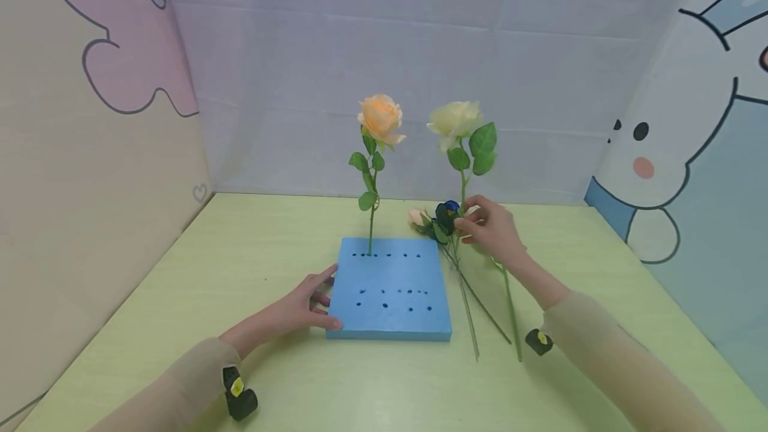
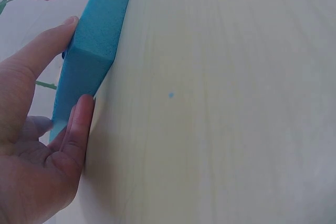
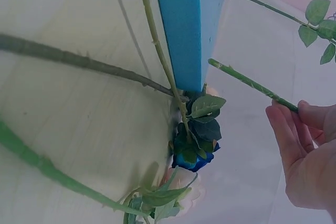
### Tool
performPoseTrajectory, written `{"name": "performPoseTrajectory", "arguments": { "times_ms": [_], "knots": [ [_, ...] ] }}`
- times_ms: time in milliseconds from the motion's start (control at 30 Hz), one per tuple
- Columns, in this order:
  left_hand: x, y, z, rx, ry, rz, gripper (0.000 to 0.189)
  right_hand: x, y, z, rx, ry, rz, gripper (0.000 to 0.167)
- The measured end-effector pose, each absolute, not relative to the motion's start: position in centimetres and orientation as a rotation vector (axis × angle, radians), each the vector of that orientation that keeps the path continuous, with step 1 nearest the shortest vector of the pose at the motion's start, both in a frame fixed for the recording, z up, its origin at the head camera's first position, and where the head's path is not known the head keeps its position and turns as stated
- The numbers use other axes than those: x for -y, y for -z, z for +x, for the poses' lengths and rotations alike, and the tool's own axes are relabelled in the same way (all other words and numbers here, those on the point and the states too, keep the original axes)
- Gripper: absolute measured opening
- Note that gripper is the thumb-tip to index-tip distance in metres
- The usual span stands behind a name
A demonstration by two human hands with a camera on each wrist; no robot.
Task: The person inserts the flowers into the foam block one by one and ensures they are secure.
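Note:
A light blue foam board (image 1: 390,275) with rows of small holes lies on the table. My left hand (image 1: 300,302) grips its left side near the front corner; in the left wrist view the thumb (image 2: 50,45) presses the upper face and the other fingers lie against the side. A peach rose (image 1: 381,117) stands upright in a back-row hole. Right of the board, my right hand (image 1: 492,225) pinches the stem of a cream-white rose (image 1: 457,122), bloom up. The right wrist view shows the cut lower end of that stem (image 3: 247,81) free in the air beside the board.
Beside the board's right edge lie a blue rose (image 3: 191,158) and a pale pink rose (image 3: 191,195). Their long stems point toward the front, with a green stem (image 1: 511,312) farther right. A pale cloth wall (image 1: 288,99) closes off the table's back.

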State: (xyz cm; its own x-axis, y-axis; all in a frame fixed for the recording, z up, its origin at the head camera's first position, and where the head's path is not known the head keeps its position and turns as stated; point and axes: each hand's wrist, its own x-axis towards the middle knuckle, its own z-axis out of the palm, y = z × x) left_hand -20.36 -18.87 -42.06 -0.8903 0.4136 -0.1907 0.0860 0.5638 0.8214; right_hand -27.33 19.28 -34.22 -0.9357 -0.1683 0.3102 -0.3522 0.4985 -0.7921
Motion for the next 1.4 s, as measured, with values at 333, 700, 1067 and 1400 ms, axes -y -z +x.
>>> {"name": "performPoseTrajectory", "arguments": {
  "times_ms": [333, 700, 1067, 1400],
  "knots": [
    [18.7, 42.0, -20.1, -2.436, -1.261, 0.401, 0.112, -16.7, 34.5, -27.9, 2.469, -1.336, 0.54, 0.015],
    [18.9, 42.2, -20.2, -2.424, -1.271, 0.404, 0.112, -14.8, 35.2, -28.9, 2.48, -1.195, 0.582, 0.014],
    [18.8, 42.1, -20.2, -2.425, -1.267, 0.396, 0.113, -14.3, 35.8, -29.2, 2.489, -1.13, 0.612, 0.01],
    [18.8, 42.0, -20.1, -2.425, -1.265, 0.406, 0.112, -14.1, 35.9, -29.1, 2.482, -1.135, 0.609, 0.01]
  ]
}}
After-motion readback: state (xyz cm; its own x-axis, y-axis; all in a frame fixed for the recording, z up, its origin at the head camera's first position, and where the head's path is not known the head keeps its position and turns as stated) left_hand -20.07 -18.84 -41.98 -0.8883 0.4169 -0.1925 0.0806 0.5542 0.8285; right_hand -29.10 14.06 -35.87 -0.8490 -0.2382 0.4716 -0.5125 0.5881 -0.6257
